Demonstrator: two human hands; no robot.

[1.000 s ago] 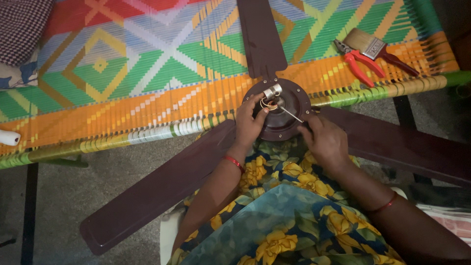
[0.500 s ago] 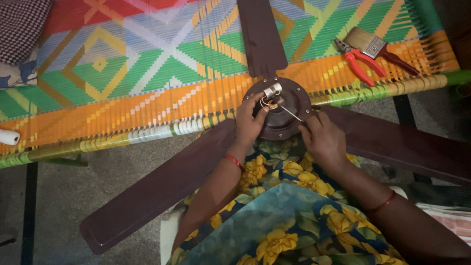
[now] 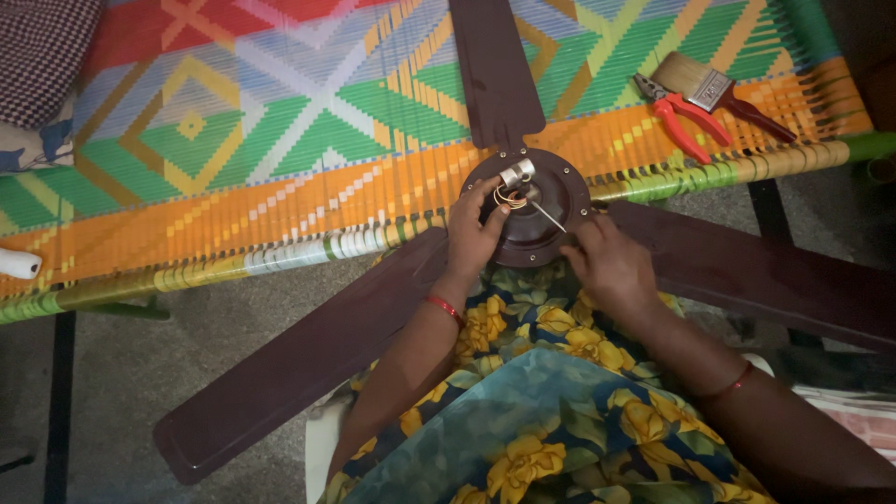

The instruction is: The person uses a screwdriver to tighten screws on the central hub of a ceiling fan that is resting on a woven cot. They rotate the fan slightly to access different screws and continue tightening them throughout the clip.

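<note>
a dark brown ceiling fan (image 3: 527,210) lies across the person's lap and against the near edge of a woven cot (image 3: 280,140), its round motor hub (image 3: 551,187) sitting right at that edge. one blade (image 3: 493,65) runs away over the cot's weave, a second blade (image 3: 299,359) slants down to the person's left over the floor, and a third blade (image 3: 756,275) stretches off to the right.

the left hand (image 3: 474,238) rests on the left side of the hub, fingers curled up over its rim, with the fingertips touching a small bunch of yellowish wires (image 3: 511,196) just below a short silver shaft (image 3: 515,174) that stands at the hub's centre. whether those fingertips pinch the wires or only press on them cannot be told. a red bangle (image 3: 444,308) circles that wrist.

the right hand (image 3: 611,266) lies on the hub's lower right rim, fingers bent and closed loosely against the metal. a thin pale wire or rod (image 3: 549,217) slants from the centre toward this hand's fingertips, ending just beside them; a grip on it cannot be made out.

toward the far right corner of the cot lie red-handled pliers (image 3: 679,117) and, touching them, a paintbrush (image 3: 709,89) with pale bristles. a checked cloth (image 3: 42,56) sits at the cot's far left corner, and a white object (image 3: 17,264) pokes in at the left edge.
</note>
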